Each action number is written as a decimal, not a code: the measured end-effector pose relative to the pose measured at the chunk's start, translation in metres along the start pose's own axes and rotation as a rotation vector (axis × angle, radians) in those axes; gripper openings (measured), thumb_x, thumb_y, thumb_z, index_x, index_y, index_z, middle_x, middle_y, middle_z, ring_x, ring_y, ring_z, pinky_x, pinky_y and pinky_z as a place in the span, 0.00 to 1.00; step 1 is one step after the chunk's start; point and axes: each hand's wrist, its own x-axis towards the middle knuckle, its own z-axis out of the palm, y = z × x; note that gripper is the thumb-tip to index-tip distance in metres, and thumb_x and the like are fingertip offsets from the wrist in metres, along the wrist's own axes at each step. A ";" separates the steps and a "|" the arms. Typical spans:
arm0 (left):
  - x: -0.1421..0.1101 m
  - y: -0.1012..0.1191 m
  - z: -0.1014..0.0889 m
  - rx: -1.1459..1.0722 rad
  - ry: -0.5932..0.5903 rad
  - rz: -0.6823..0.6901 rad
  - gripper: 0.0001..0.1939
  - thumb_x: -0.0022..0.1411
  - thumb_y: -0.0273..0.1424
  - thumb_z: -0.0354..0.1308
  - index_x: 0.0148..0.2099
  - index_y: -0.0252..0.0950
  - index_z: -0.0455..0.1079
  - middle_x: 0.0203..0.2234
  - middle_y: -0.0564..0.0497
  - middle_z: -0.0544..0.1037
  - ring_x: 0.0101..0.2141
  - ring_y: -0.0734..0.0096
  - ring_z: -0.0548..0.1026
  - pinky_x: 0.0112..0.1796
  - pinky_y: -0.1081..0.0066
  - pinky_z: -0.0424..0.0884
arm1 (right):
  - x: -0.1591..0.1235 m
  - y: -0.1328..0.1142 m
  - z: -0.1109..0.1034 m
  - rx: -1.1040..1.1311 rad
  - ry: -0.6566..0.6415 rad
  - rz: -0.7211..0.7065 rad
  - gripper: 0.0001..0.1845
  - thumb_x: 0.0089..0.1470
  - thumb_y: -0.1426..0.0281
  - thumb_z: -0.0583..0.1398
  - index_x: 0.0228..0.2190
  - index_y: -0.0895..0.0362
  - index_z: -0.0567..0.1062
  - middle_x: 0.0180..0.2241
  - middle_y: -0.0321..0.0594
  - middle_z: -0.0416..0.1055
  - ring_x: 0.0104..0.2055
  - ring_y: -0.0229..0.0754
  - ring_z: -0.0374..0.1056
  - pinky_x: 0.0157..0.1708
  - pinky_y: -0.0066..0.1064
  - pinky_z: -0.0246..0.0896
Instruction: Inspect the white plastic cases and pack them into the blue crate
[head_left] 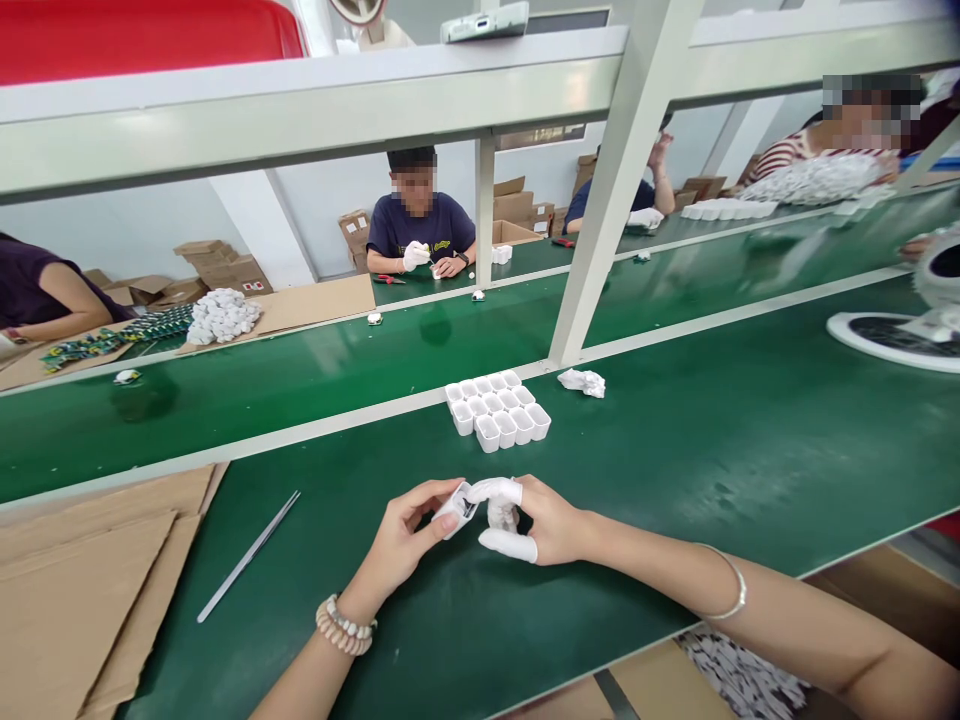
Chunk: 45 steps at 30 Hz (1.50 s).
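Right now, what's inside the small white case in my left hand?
Inside the white case, a small dark part shows near the opening; anything deeper is covered.

Site: assembly workshop.
Belt (300,380): green, long, 9 to 2 o'clock.
People (420,225): along its far side, 9, 11, 2 o'clock.
Boxes (225,270): cardboard, 10 o'clock.

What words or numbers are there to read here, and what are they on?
None that I can read:
Yellow writing on the dark blue shirt: too blurred.
Labels on the cardboard boxes behind: too small.
Red-and-white mark on the box further left: too small.
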 end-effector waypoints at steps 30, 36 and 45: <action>-0.001 0.001 0.003 0.228 0.008 0.129 0.19 0.58 0.35 0.66 0.52 0.42 0.74 0.46 0.47 0.76 0.45 0.63 0.74 0.47 0.66 0.70 | 0.003 -0.004 -0.004 -0.019 -0.141 0.147 0.24 0.57 0.61 0.61 0.52 0.58 0.69 0.23 0.32 0.69 0.21 0.33 0.62 0.23 0.24 0.57; -0.002 0.001 0.002 0.226 0.020 0.123 0.19 0.58 0.35 0.66 0.52 0.42 0.74 0.46 0.46 0.76 0.45 0.62 0.74 0.47 0.66 0.70 | 0.005 -0.003 -0.005 -0.176 -0.212 0.074 0.26 0.58 0.59 0.60 0.54 0.57 0.67 0.22 0.32 0.71 0.21 0.35 0.63 0.26 0.25 0.59; 0.000 0.002 0.002 0.082 0.017 0.082 0.19 0.58 0.36 0.65 0.52 0.43 0.74 0.49 0.47 0.75 0.47 0.61 0.74 0.49 0.65 0.70 | 0.002 -0.005 -0.001 -0.165 -0.036 0.007 0.24 0.58 0.63 0.60 0.54 0.57 0.65 0.21 0.31 0.70 0.20 0.34 0.64 0.24 0.25 0.59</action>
